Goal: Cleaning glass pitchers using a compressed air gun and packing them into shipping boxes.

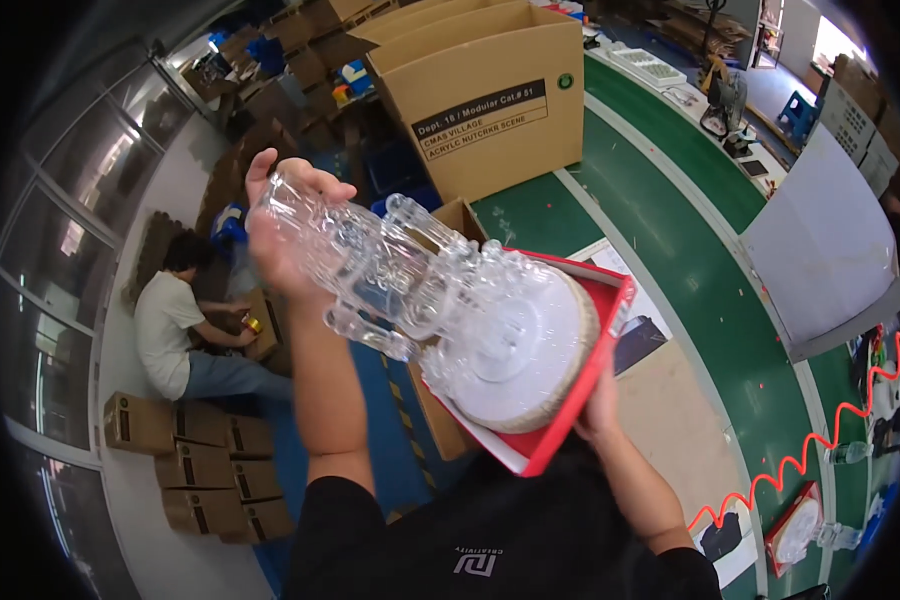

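A clear plastic figurine with a round, white, glittery base is tilted across the middle of the view. Its base sits in a shallow red cardboard tray with white inner sides. My left hand is wrapped behind the figurine's top end, with the fingertips showing past it. From below and the right, my right hand grips the red tray, and most of its fingers are hidden behind it.
A large open carton stands ahead on the green worktable. At left, a person sits handling a box, near stacked small cartons. On the right are a coiled red hose, another figurine in a red tray and a white panel.
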Motion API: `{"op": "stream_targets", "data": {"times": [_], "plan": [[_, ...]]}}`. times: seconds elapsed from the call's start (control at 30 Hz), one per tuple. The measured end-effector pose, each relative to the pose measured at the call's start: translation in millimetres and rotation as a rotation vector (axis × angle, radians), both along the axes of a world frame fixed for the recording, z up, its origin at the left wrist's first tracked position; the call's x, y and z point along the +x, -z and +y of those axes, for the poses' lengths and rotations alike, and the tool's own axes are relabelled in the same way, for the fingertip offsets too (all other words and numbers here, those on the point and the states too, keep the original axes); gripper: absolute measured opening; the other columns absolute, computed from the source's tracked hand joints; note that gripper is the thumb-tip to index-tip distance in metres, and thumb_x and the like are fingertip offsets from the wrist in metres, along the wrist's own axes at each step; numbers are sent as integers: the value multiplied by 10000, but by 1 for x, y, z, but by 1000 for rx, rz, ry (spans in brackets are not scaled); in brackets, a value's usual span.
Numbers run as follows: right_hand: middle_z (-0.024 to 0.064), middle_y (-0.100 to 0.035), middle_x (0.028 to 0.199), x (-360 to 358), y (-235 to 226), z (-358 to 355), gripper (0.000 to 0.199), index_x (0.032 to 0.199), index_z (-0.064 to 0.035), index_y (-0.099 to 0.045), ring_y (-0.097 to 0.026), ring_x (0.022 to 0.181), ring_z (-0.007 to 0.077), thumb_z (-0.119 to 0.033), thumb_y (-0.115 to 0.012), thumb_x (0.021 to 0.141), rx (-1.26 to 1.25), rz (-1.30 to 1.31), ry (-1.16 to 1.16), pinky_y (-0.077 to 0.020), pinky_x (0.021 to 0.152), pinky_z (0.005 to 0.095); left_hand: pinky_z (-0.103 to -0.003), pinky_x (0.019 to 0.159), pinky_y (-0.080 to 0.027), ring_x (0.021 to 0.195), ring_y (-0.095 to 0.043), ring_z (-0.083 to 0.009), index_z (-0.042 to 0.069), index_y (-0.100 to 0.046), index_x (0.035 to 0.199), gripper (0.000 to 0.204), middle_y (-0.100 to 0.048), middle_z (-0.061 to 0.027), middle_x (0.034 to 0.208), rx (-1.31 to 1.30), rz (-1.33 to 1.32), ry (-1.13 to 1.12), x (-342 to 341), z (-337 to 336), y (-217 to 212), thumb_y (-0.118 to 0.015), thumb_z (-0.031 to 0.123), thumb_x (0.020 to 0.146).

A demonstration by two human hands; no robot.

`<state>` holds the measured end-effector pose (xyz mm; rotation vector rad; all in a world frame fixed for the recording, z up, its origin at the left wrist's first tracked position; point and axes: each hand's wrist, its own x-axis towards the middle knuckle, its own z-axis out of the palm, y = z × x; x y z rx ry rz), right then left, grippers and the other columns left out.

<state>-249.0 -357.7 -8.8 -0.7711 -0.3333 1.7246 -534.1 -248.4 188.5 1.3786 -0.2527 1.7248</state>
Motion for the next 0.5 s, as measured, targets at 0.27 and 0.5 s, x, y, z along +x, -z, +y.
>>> {"op": "stream_targets", "data": {"times": [0.27, 0.5], "plan": [[136, -561, 1339, 5, 29, 16, 364, 1304, -24, -541, -529, 1239, 273, -101, -571, 950, 678, -760, -468, -399, 1040, 370, -429, 793, -559, 919, -661, -275, 74, -553, 1072, 264, -625, -97, 1010, -1004, 36, -723, -96, -37, 94, -657, 263, 920], [217, -508, 1359, -5, 68, 35, 588, 1407, -114, -400, -529, 1181, 446, -125, -640, 870, 603, -1409, -314, -459, 959, 447, -414, 729, -570, 801, -674, -252, 92, -599, 963, 192, -654, -62, 881, -1027, 178, -679, -78, -26, 128, -661, 267, 914]]}}
